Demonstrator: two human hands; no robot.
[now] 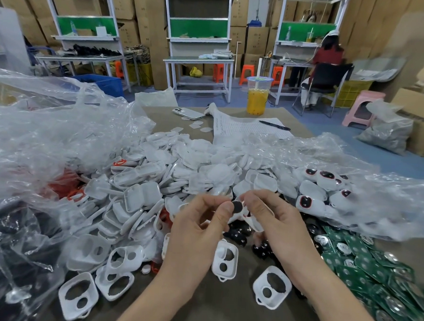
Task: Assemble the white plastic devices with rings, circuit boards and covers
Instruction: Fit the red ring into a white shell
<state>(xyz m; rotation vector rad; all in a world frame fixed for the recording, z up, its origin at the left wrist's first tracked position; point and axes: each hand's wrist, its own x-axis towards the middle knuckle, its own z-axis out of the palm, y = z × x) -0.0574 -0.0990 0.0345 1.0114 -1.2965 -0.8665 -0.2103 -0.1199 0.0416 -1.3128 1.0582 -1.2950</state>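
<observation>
Left hand (200, 219) pinches a black disc (238, 207) against the white shell (253, 221) gripped by the right hand (274, 221), just before the shell pile (181, 163).

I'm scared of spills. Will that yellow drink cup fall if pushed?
Probably not easily: the drink cup looks over half full, so likely bottom-heavy. It tapers to a narrower base, so a high push might tip it. Its lid should limit spills.

One phone (187, 113), one pen (274, 125), one lidded cup of yellow drink (258, 96), one pink stool (360, 108); white shells (141, 195) and green circuit boards (363, 266) heaped beyond counting.
</observation>
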